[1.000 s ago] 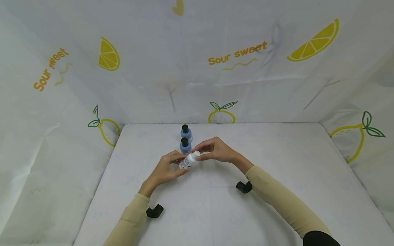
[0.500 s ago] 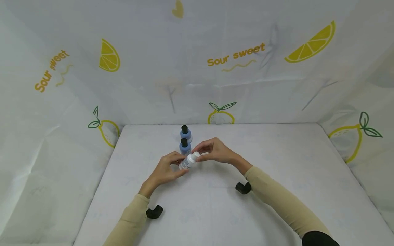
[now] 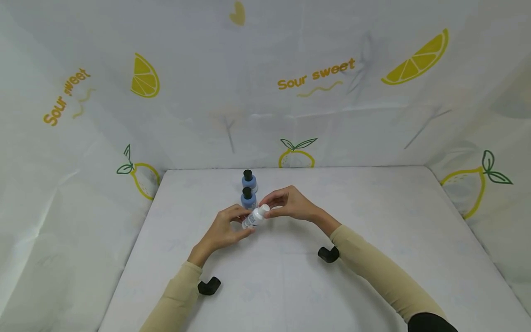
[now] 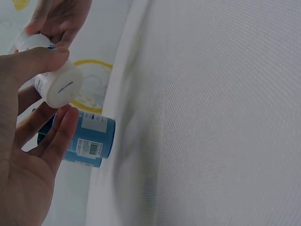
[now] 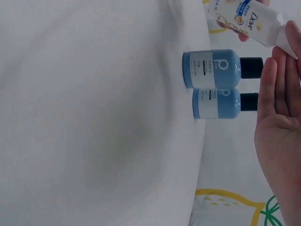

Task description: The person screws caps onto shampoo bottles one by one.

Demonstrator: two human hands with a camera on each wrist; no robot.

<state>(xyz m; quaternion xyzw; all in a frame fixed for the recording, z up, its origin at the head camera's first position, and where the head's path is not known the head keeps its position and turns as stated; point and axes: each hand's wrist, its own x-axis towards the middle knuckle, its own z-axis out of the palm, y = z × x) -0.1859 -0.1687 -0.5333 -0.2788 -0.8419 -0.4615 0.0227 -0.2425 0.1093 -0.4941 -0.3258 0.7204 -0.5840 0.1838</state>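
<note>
A small white Dove bottle (image 3: 253, 218) is held tilted above the table, its white cap (image 3: 263, 210) up and to the right. My left hand (image 3: 224, 228) grips its body between thumb and fingers; in the left wrist view the round base of the bottle (image 4: 65, 86) faces the camera. My right hand (image 3: 292, 203) pinches the cap with thumb and fingertips, also seen in the right wrist view, where the bottle's label (image 5: 247, 18) shows. Just behind the hands stand two blue bottles with black caps, the nearer blue bottle (image 3: 248, 200) and the farther blue bottle (image 3: 249, 181).
The white-covered table (image 3: 286, 281) reaches back to a white curtain (image 3: 199, 124) printed with lemons and lettering. More curtain hangs at both sides. Black curved pieces (image 3: 209, 286) stick out from the underside of each sleeve.
The head view has shifted very slightly. Both hands keep the same hold on the white bottle, and the blue bottles stand where they were.
</note>
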